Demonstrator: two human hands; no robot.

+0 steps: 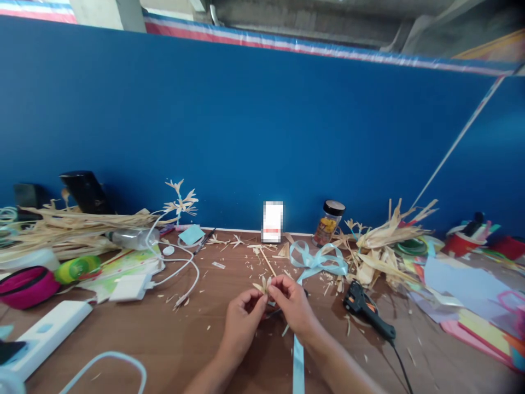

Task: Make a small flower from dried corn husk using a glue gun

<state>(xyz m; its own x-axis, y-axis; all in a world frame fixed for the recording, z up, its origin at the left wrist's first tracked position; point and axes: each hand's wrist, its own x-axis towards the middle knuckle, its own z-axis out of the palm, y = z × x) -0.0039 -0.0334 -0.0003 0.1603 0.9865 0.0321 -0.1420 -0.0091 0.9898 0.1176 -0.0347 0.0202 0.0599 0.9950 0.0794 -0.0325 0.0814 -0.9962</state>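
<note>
A small flower of pale dried husk petals [262, 285] is pinched between the fingertips of both hands, low over the middle of the brown table. My left hand [241, 320] grips it from the left side, thumb and forefinger together. From the other side my right hand [296, 307] pinches the petals; its fingers partly cover the flower's base. A light blue ribbon [298, 358] runs beneath my right hand, its loops [318, 260] lying beyond. Just past the hands lies a thin wooden stick [268, 261]. Husk scraps are strewn around.
Right of my hands lies a black glue gun [369, 313] with its cord. Behind stand a jar [328, 224] and dried husks [385, 241]. At left are a white power strip [53, 334], a white charger [130, 285] and cables. A blue partition [246, 137] closes the back.
</note>
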